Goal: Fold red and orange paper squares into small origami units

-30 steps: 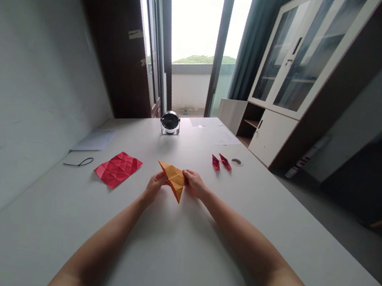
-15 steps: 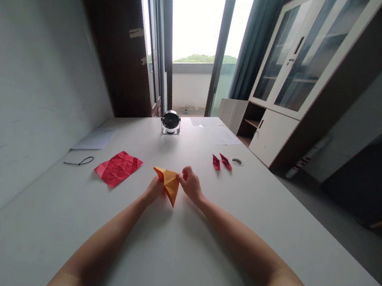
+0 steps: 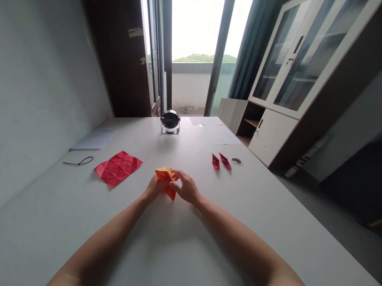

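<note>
Between my hands, just over the table, is a partly folded sheet of orange origami paper [image 3: 164, 173], its creased flaps bent inward and one corner pointing down toward me. My left hand [image 3: 155, 188] grips its left side, the fingers partly hidden behind the paper. At its right edge my right hand [image 3: 184, 187] pinches a flap between thumb and fingers. Left of them lies a creased red paper sheet [image 3: 118, 169], flat on the table. Two small folded red paper boats [image 3: 215, 162] rest farther off to the right.
A white tape roll [image 3: 236, 161] lies beside the red folded pieces. On the white table [image 3: 174, 263] also stand a small round silver-and-black fan-like device [image 3: 170, 121] and, at left, a black cord loop [image 3: 83, 161]. White papers [image 3: 95, 139] lie near the wall; others lie at the far end.
The orange paper has gone from a wider, spread shape to a more crumpled, folded-in one. My right hand has moved in over its right edge, its fingers bending around the flap.
</note>
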Demonstrator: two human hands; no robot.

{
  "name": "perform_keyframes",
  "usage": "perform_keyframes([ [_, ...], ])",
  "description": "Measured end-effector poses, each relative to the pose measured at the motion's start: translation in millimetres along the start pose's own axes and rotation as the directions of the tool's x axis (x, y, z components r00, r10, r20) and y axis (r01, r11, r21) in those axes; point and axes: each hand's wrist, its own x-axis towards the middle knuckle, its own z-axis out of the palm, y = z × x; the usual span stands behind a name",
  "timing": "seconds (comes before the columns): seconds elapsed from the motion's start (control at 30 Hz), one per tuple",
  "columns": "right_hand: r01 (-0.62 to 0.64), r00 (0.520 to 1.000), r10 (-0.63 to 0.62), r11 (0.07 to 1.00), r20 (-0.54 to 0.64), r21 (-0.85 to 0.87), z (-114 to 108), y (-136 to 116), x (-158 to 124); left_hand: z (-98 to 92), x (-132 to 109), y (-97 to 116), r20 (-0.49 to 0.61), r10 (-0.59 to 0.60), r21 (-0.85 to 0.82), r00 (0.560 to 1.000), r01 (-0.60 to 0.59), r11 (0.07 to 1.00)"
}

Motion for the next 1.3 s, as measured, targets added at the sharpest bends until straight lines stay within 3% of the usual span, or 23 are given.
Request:
perform_keyframes([
  [0.17,-0.087,0.995,0.083,0.993,-0.064,-0.078,5,-7,-1,1.4,-2,-4,-0.143,0.045,0.131,0.989,-0.027,0.991],
  [0.37,-0.223,0.974,0.204,0.932,-0.095,-0.287,3,-20,-1,0.0,-6,-6,-0.07,0.0,0.358,0.998,0.026,0.933],
  [0.53,-0.302,0.953,0.279,0.878,-0.116,-0.372,-3,-25,2,-1.7,-4,-8,-0.05,-0.001,0.393,0.999,0.021,0.919],
  [0.77,-0.351,0.935,0.335,0.833,-0.114,-0.428,-13,-25,7,0.1,-2,-15,-0.1,0.107,0.36,0.989,-0.064,0.931],
  [0.9,-0.351,0.937,0.33,0.884,-0.119,-0.309,-14,-17,9,-3.9,0,-19,-0.117,0.081,0.295,0.99,-0.044,0.955],
  [1.03,-0.351,0.934,0.349,0.936,-0.08,-0.012,-11,-4,11,-8.9,6,-26,-0.107,0.002,0.027,0.994,0.001,1.0],
  [1.17,-0.351,0.922,0.386,0.873,-0.039,0.34,-6,11,12,-12.8,10,-29,0.03,-0.082,-0.286,0.996,0.088,0.954],
  [1.3,-0.34,0.909,0.416,0.786,-0.035,0.516,-4,23,13,-19.0,8,-27,0.149,-0.118,-0.435,0.982,0.172,0.884],
])
